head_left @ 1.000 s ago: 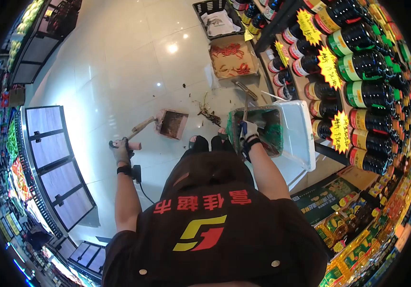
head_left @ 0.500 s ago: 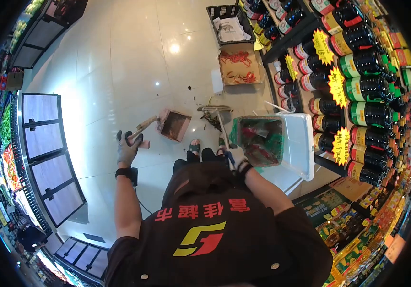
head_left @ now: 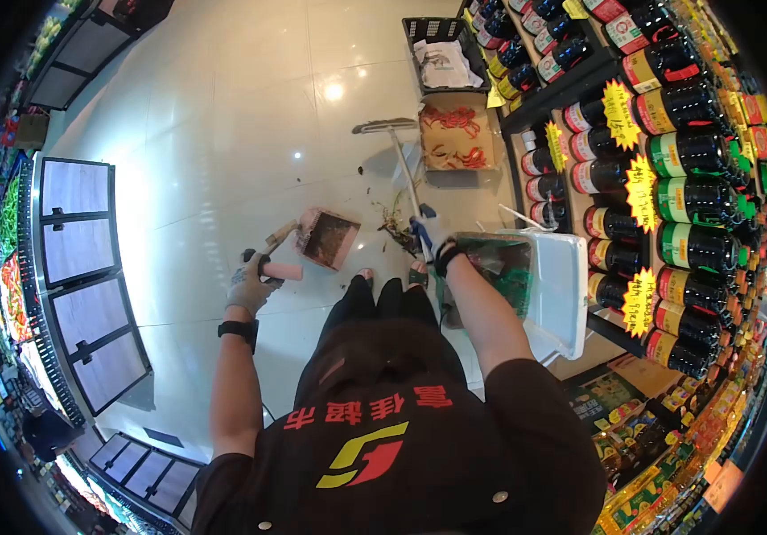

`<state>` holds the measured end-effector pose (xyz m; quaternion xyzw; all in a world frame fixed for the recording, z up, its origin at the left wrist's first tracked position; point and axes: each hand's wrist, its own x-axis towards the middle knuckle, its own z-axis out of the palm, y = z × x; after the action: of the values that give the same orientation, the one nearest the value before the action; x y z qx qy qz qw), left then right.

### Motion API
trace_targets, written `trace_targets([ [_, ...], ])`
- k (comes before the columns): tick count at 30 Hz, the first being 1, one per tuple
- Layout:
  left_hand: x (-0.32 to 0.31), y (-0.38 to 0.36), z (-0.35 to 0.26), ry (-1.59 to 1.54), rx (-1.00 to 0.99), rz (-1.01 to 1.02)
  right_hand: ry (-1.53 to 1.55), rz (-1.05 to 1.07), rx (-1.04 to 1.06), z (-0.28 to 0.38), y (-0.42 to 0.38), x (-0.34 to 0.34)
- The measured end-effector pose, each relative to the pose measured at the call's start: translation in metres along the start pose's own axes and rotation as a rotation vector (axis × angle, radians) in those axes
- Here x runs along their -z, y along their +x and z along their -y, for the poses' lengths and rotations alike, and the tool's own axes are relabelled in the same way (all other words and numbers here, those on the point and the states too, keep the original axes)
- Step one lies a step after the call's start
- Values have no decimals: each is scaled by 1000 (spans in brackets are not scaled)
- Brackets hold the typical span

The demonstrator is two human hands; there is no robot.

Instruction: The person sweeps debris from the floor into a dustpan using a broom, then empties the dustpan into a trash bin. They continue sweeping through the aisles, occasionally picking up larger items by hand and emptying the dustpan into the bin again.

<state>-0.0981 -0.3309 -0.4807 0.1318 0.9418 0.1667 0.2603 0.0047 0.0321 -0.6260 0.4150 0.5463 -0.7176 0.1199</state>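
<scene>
My left hand (head_left: 250, 283), in a grey glove, is closed around the handle of a dustpan (head_left: 310, 223). The pan rests on the floor ahead of it, with a pink rim and dark dirt inside. Gloved in white and blue, my right hand (head_left: 428, 234) grips the long pale handle of a broom (head_left: 404, 168). The broom's narrow head lies farther out, past a small heap of leafy scraps (head_left: 392, 230). That heap sits between the dustpan and my right hand, near my feet. My right forearm partly covers a green-lined bin (head_left: 499, 259).
A cardboard box (head_left: 459, 169) with red crab pictures and a black crate (head_left: 412, 55) stand ahead right. A white foam box (head_left: 562, 294) sits beside the bin. Bottle shelves (head_left: 691, 192) line the right; cabinets (head_left: 80, 232) stand left. Tiled floor (head_left: 223, 107) stretches ahead.
My right hand has reached forward, and the broom head has moved outward, away from the scraps. The dustpan has barely shifted, while my left hand still holds its handle.
</scene>
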Motion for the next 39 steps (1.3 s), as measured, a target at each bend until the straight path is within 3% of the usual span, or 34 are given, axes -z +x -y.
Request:
trace_targets([
  [2, 1, 2, -5, 40, 8, 4, 25, -36, -66, -16, 7, -6],
  [4, 3, 4, -2, 194, 12, 66, 253, 43, -247, -32, -10, -5],
  [5, 4, 6, -1, 194, 4, 75, 280, 18, -184, -44, -28, -6],
  [7, 15, 6, -12, 500, 48, 222, 326, -68, -290, -69, -61, -14],
  [10, 35, 3, -29, 609, 93, 301, 341, -43, -193, -98, -104, -24],
  [11, 36, 5, -28, 615, 81, 299, 322, -125, -250, -104, -116, -28],
  [13, 37, 7, -28, 720, 13, 428, 488, 4, -350, -106, -140, -27],
  [17, 40, 7, -34, 698, -141, 405, 511, 5, -287, -113, -179, -25],
  [19, 32, 10, -30, 674, -169, 215, 406, 79, -173, -100, -208, -21],
  [20, 32, 9, -32, 666, -137, 215, 202, 28, -160, -97, -219, -15],
  [21, 29, 9, -33, 665, -142, 210, 203, 25, -154, -112, -222, -7],
  [23, 20, 9, -34, 627, -71, 188, -375, -177, 356, -160, -222, 15],
  [25, 13, 4, -38, 662, -110, 183, -412, -116, 323, -152, -245, 27],
  [27, 10, -1, -39, 700, -148, 193, -137, -29, -103, -138, -272, 32],
  [31, 28, 0, -45, 698, -127, 145, -524, -162, 96, -171, -290, 30],
  [35, 59, 11, -53, 768, -175, 103, -487, -240, -64, -194, -293, 8],
  [39, 113, 39, -52, 785, -215, 24, -356, -397, -84, -217, -268, -23],
])
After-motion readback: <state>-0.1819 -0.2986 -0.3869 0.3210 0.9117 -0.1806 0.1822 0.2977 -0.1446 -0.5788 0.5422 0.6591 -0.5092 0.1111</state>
